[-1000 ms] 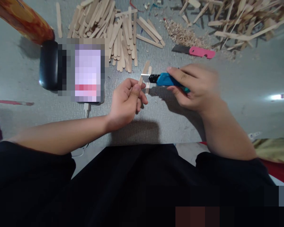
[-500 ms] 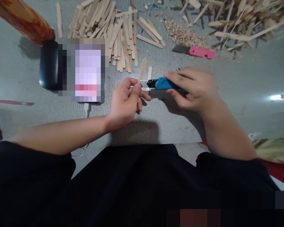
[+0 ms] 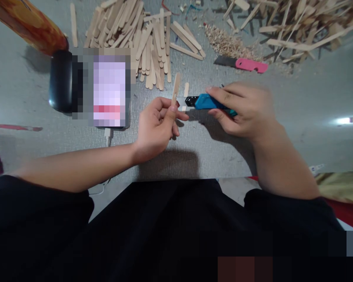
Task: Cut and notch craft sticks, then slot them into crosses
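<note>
Between the thumb and fingers of my left hand [image 3: 160,125] a wooden craft stick [image 3: 176,87] stands nearly upright in view, its upper part free and its lower end hidden by the fingers. A small notch or hole shows in the stick just above my thumb. My right hand [image 3: 242,111] is wrapped round a blue utility knife [image 3: 207,102] that points left. Its blade tip meets the stick near that mark; whether it is cutting in, I cannot tell. Beneath the blade, another craft stick [image 3: 186,90] lies on the table, partly covered by the knife and my fingers.
Piled craft sticks [image 3: 153,51] lie at the back. Wood shavings [image 3: 228,43] and a pink-handled knife [image 3: 251,65] are behind my right hand, with split sticks [image 3: 306,43] at back right. A blurred-out phone [image 3: 110,90], its cable [image 3: 107,137] and a black mouse-shaped object [image 3: 60,82] are left.
The held stick has turned slightly more upright, so its mark shows more clearly. The knife has shifted a little to the right and up with my right hand.
</note>
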The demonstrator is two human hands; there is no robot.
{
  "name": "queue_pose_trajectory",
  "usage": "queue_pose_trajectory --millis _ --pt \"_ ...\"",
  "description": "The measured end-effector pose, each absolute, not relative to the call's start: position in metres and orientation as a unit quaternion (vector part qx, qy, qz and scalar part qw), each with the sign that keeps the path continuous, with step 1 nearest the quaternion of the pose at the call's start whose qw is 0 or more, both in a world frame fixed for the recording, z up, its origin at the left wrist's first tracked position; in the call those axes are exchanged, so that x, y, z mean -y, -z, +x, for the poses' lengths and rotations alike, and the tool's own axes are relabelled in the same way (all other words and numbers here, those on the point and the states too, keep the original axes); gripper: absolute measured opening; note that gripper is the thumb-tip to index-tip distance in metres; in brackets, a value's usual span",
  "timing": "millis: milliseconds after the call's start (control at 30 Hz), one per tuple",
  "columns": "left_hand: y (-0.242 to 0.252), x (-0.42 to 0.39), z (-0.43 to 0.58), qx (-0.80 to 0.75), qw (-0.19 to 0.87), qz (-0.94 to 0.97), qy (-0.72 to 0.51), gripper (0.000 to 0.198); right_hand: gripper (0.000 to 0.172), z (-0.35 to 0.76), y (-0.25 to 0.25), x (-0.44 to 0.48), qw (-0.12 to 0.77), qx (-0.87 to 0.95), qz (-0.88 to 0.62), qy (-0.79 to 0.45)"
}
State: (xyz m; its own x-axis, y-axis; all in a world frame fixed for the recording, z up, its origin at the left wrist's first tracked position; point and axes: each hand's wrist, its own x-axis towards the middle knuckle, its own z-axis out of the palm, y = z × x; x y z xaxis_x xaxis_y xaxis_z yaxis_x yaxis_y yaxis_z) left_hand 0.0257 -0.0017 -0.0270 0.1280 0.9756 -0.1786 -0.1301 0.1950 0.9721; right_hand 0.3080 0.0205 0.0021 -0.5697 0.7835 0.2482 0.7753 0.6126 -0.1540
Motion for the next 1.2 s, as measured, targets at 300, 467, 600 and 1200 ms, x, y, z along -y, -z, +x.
queue_pose_trajectory --millis 300,467,600,1200 --pt "0.024 -0.001 0.025 -0.493 0.598 0.435 -0.459 0.03 0.065 0.31 -0.011 -0.02 0.111 0.87 -0.478 -0.049" --pt "0.026 -0.001 0.025 -0.495 0.596 0.434 -0.459 0.03 0.065 0.305 -0.017 -0.016 0.072 0.848 -0.518 -0.091" --pt "0.025 -0.001 0.025 -0.489 0.601 0.432 -0.462 0.032 0.065 0.304 -0.015 -0.014 0.084 0.844 -0.52 -0.103" --pt "0.056 0.0 0.024 -0.45 0.548 0.471 -0.525 0.035 0.068 0.297 -0.026 -0.01 0.126 0.816 -0.519 -0.22"
